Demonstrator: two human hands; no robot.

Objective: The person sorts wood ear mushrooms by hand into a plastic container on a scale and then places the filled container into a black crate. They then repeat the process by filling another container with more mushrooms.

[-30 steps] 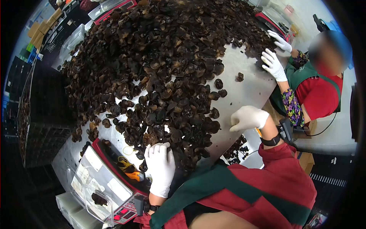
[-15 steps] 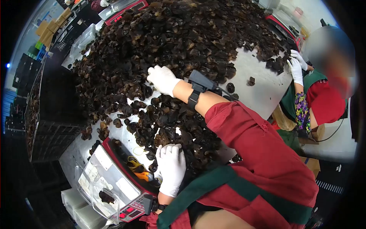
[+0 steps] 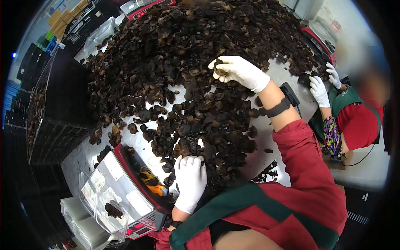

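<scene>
Here, dark piece (image 3: 217,66) in right fingers (image 3: 226,67).

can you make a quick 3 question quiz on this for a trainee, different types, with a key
1. What is in the fingers of the wearer's right hand?
2. True or false: the wearer's left hand is nearer than the right to the lower-left scale.
3. Fill in: the co-worker's gloves are ____ in colour.

Key
1. A dark piece.
2. True.
3. White.
</scene>
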